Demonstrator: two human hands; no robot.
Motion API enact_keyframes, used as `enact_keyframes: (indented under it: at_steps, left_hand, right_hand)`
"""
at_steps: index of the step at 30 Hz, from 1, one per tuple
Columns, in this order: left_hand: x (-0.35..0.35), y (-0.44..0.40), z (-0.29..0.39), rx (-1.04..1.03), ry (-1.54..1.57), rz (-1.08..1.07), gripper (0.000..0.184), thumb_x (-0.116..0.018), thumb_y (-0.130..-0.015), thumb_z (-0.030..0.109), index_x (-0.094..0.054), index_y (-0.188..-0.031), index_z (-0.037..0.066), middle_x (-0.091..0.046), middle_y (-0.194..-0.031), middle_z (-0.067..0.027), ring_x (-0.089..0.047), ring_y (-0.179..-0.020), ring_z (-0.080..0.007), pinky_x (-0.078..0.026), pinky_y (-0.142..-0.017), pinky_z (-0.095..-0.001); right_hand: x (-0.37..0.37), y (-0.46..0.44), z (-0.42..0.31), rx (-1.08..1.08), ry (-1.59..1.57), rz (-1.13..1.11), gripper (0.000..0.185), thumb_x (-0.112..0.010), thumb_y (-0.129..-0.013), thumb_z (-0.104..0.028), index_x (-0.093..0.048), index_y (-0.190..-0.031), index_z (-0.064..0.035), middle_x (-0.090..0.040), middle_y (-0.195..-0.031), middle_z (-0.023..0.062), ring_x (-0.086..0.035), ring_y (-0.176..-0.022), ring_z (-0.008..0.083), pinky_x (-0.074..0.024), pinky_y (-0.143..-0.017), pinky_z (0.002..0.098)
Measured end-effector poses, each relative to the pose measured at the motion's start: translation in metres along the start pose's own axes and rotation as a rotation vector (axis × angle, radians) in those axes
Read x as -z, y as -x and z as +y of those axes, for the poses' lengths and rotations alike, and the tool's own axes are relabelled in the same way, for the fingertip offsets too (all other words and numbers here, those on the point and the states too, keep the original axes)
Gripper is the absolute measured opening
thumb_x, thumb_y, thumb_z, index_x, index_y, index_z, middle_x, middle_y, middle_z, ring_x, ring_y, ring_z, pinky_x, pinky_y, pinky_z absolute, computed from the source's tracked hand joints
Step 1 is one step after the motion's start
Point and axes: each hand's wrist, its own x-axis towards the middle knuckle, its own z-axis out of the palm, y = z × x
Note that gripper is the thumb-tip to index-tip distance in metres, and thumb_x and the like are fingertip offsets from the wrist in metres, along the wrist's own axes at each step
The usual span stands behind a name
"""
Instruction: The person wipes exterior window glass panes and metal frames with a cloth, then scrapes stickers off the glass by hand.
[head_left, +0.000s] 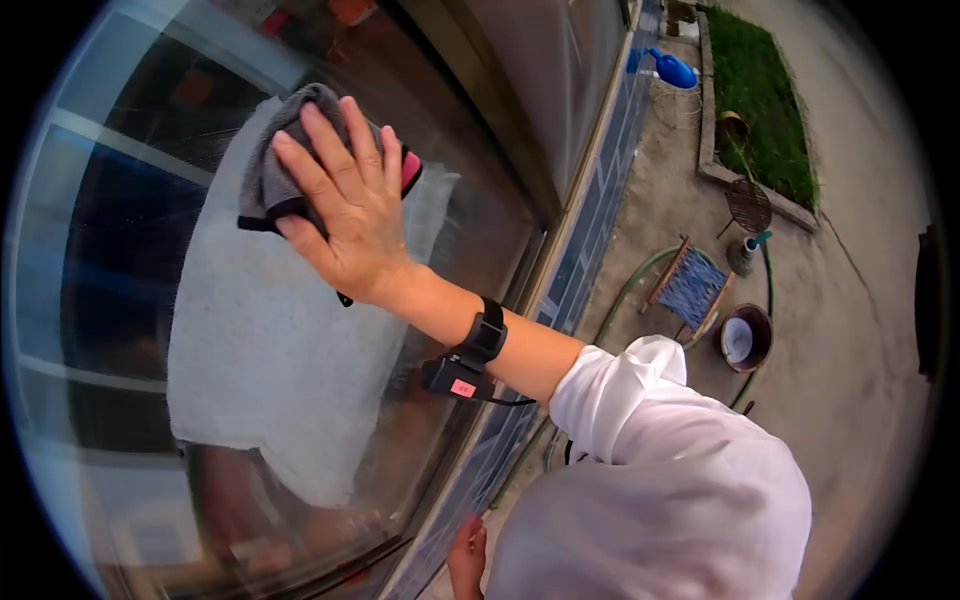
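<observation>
My right hand (350,205) lies spread over a folded grey cloth (268,175) with black edging and a pink patch at its right corner. It presses the cloth flat against the window glass (420,300). Beneath the cloth spreads a large pale patch (275,350); I cannot tell whether it is a reflection or something on the pane. A black strap with a small box (460,375) and a cable sits on my right forearm. Low in the view, my left hand (467,560) shows partly beside the tiled wall, fingers loosely bent and apart, with nothing visible in them.
A metal window frame (495,95) and a blue tiled wall (590,215) run alongside me. On the concrete ground are a folding stool (690,285), a basin (745,338), a green hose (620,300), a wire rack (748,205) and a blue object (675,70). A curb borders the grass (755,100).
</observation>
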Motion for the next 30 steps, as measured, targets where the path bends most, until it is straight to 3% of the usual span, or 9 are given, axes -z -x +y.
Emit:
enact_keyframes:
  at_steps: [2,4,9,12,14,18,20,25,30]
  left_hand:
    - [-0.030,-0.016,-0.054,-0.167,0.170,0.013,0.035,-0.060,-0.086,0.016,-0.056,-0.121,0.011,-0.065,-0.106,-0.0118,-0.064,-0.097,-0.0192,-0.052,-0.073,-0.0286]
    - [-0.034,-0.003,-0.028,-0.123,0.118,-0.004,0.034,-0.060,-0.086,0.015,-0.056,-0.120,0.011,-0.065,-0.104,-0.0114,-0.064,-0.095,-0.0184,-0.052,-0.072,-0.0284]
    - [-0.052,0.008,-0.038,-0.159,0.081,0.089,0.034,-0.061,-0.086,0.014,-0.057,-0.119,0.011,-0.066,-0.102,-0.0106,-0.065,-0.090,-0.0177,-0.052,-0.070,-0.0283]
    - [-0.059,0.016,-0.034,-0.180,0.123,0.141,0.035,-0.062,-0.085,0.014,-0.057,-0.119,0.011,-0.067,-0.101,-0.0102,-0.066,-0.089,-0.0185,-0.052,-0.069,-0.0278]
    - [-0.056,0.030,-0.019,-0.114,0.088,0.080,0.036,-0.062,-0.085,0.015,-0.056,-0.120,0.012,-0.067,-0.100,-0.0099,-0.066,-0.089,-0.0192,-0.052,-0.070,-0.0288]
    - [-0.046,0.030,-0.040,-0.178,0.052,0.037,0.036,-0.062,-0.085,0.015,-0.056,-0.121,0.012,-0.067,-0.100,-0.0103,-0.066,-0.088,-0.0196,-0.052,-0.072,-0.0302]
    - [-0.032,0.035,-0.041,-0.150,0.042,0.156,0.037,-0.062,-0.085,0.016,-0.056,-0.121,0.012,-0.067,-0.099,-0.0109,-0.065,-0.088,-0.0204,-0.051,-0.074,-0.0314]
    - [-0.032,0.050,-0.081,-0.048,0.053,0.221,0.039,-0.060,-0.086,0.016,-0.054,-0.123,0.007,-0.065,-0.102,-0.0107,-0.062,-0.091,-0.0189,-0.048,-0.077,-0.0292]
    - [-0.063,0.028,-0.084,-0.049,0.193,-0.024,0.036,-0.060,-0.086,0.011,-0.054,-0.122,0.006,-0.066,-0.099,-0.0110,-0.063,-0.088,-0.0183,-0.049,-0.078,-0.0281]
  right_hand:
    - [0.022,0.065,0.064,-0.307,0.068,0.047,0.057,-0.051,-0.087,-0.032,-0.037,-0.136,-0.0082,-0.027,-0.146,0.0131,-0.016,-0.136,0.0375,-0.0072,-0.106,0.0553]
    - [0.037,0.124,0.106,-0.555,0.121,0.098,0.057,-0.039,-0.093,-0.036,-0.028,-0.140,-0.0073,-0.024,-0.147,0.0129,-0.015,-0.137,0.0336,-0.0074,-0.109,0.0492]
    - [0.056,0.253,0.185,-1.076,0.252,0.217,0.059,-0.031,-0.095,-0.042,-0.024,-0.141,-0.0049,-0.023,-0.147,0.0147,-0.019,-0.136,0.0308,-0.0168,-0.109,0.0397]
    - [0.058,0.262,0.175,-1.084,0.213,0.169,0.062,-0.031,-0.095,-0.044,-0.022,-0.141,-0.0031,-0.022,-0.147,0.0153,-0.018,-0.136,0.0305,-0.0154,-0.110,0.0396]
    - [0.041,0.256,0.138,-1.450,0.179,0.294,0.064,-0.031,-0.095,-0.044,-0.020,-0.142,-0.0018,-0.021,-0.147,0.0163,-0.017,-0.136,0.0313,-0.0137,-0.110,0.0399]
    - [0.021,0.234,0.030,-1.067,0.065,0.095,0.061,-0.033,-0.095,-0.040,-0.017,-0.143,-0.0050,-0.011,-0.150,0.0157,-0.010,-0.137,0.0389,-0.0086,-0.110,0.0441]
    - [0.016,0.191,0.009,-0.887,0.024,0.075,0.059,-0.035,-0.095,-0.037,-0.020,-0.143,-0.0052,-0.013,-0.150,0.0161,-0.009,-0.137,0.0376,-0.0060,-0.109,0.0471]
    - [0.034,0.114,0.073,-0.454,0.015,0.054,0.052,-0.039,-0.095,-0.032,-0.030,-0.139,-0.0063,-0.026,-0.146,0.0128,-0.016,-0.137,0.0332,-0.0096,-0.109,0.0454]
    - [0.061,0.211,0.145,-0.796,0.196,0.140,0.045,-0.044,-0.094,-0.027,-0.038,-0.134,-0.0070,-0.040,-0.138,0.0103,-0.033,-0.126,0.0315,-0.0246,-0.105,0.0384]
